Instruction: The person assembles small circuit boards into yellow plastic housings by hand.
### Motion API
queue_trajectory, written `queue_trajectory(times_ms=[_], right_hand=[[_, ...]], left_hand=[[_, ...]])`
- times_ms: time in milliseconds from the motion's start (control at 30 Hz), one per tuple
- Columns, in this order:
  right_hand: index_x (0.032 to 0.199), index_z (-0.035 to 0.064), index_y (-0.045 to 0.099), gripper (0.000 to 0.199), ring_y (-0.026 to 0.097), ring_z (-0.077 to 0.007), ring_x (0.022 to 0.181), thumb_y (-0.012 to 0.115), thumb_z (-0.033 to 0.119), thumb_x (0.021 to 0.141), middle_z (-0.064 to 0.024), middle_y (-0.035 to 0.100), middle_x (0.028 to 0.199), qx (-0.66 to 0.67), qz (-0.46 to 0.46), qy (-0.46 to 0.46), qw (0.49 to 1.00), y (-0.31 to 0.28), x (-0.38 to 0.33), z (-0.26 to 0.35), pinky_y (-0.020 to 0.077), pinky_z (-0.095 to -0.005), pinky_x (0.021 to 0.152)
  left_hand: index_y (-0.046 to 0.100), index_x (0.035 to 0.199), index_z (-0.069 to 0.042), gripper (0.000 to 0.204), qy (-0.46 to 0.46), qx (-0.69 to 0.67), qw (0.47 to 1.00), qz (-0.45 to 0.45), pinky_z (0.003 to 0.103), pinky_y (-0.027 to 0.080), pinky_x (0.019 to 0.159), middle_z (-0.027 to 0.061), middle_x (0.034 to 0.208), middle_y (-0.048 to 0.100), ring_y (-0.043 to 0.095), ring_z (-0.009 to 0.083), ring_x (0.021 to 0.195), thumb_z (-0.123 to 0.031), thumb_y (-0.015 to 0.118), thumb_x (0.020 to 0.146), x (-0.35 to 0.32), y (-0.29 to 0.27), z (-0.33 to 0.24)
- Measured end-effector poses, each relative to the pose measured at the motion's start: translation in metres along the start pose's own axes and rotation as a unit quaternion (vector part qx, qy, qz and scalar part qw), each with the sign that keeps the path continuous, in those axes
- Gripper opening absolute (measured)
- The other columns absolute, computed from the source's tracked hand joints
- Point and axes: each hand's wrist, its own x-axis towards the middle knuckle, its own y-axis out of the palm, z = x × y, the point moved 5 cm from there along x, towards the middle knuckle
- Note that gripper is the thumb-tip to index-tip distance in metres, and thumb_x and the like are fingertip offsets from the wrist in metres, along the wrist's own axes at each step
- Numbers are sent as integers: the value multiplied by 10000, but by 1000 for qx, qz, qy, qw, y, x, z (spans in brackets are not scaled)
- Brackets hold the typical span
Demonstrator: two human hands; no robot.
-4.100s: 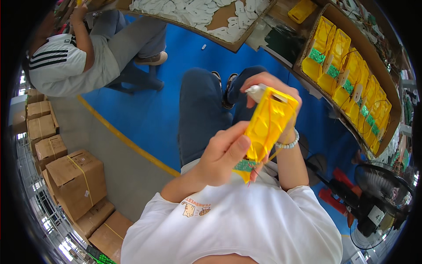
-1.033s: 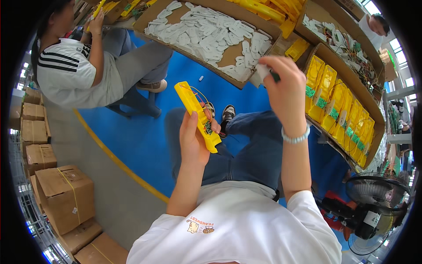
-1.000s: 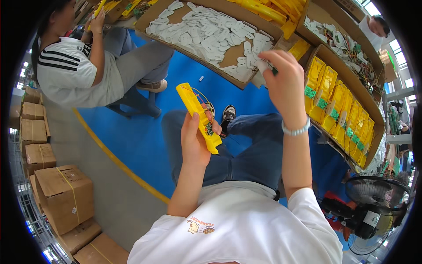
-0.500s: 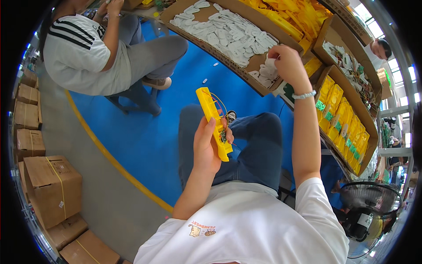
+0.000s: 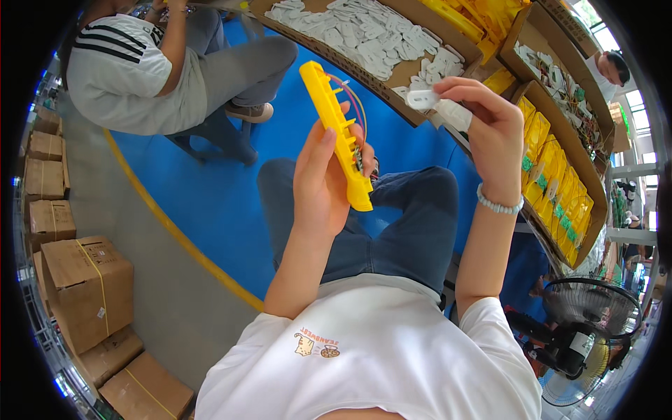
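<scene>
the person's left hand (image 5: pixel 323 175) is curled around a long yellow case (image 5: pixel 343 142), thumb along one edge and fingers behind, holding it up at a tilt, a little apart from the cardboard tray (image 5: pixel 407 68). the right hand (image 5: pixel 495 136) has a white piece (image 5: pixel 422 99) pinched at its fingertips, seen against the tray's near corner, close by the heap of white pieces (image 5: pixel 371 35). from where i stand, i'd say the left grip wants to be steady rather than tight, since the case looks thin-walled, and fingers are better off the circuit board (image 5: pixel 359 159) inside it. the wires (image 5: pixel 359 105) bow out from the side, so i'd mind them; a loop like that could snag easily. the white piece is probably best held by its edges, just the one, with its small slot in view. some of this i can't make out: the hollow of the case faces away, so most of the board is hidden by rim and fingers, and where the wires end is lost there too. the white patch by the right thumb may be tape or another piece; i can't tell. the tray's far edge is cut off.
</scene>
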Motion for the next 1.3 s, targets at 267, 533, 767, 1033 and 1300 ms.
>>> queue_trajectory(times_ms=[267, 533, 767, 1033, 1300], right_hand=[[1037, -71, 614, 255, 608, -170, 951, 641, -88, 784, -115, 619, 1040, 100, 9, 13, 995, 5, -45, 3, 512, -276, 839], [997, -67, 645, 195, 626, -159, 857, 632, -90, 804, -100, 636, 933, 67, 32, -14, 997, 9, -63, 2, 511, -237, 742], [958, -61, 671, 200, 621, -156, 793, 623, -117, 772, -108, 645, 896, 31, -23, -32, 999, 0, -73, 2, 494, -221, 687], [982, -54, 668, 231, 621, -134, 778, 651, -97, 755, -82, 647, 876, -47, 0, -38, 998, -5, -76, 5, 490, -209, 687], [1027, -60, 635, 237, 641, -124, 804, 688, -34, 798, -102, 673, 897, 136, -40, 98, 985, 6, -79, -18, 535, -235, 743]], left_hand=[[430, 1281, -10, 430, 27, 124, 992, 13, 333, 457, 549, 84, 897, 523, 571, 211, 651, -303, 480, 970, 13, 22, 13], [539, 1157, -22, 360, 14, 155, 987, 27, 247, 476, 542, 40, 832, 546, 581, 127, 604, -267, 624, 908, 13, 34, 27], [539, 1206, -11, 442, -15, 173, 985, 13, 228, 483, 592, 33, 865, 568, 579, 93, 671, -285, 667, 883, 7, 37, 46], [551, 1226, -10, 446, 9, 239, 971, 11, 229, 514, 658, 49, 1006, 631, 627, 96, 789, -265, 676, 882, 3, 42, 58], [532, 1260, 5, 415, 29, 309, 951, 3, 218, 515, 667, 55, 991, 645, 631, 88, 802, -288, 540, 966, 0, 36, 60]])
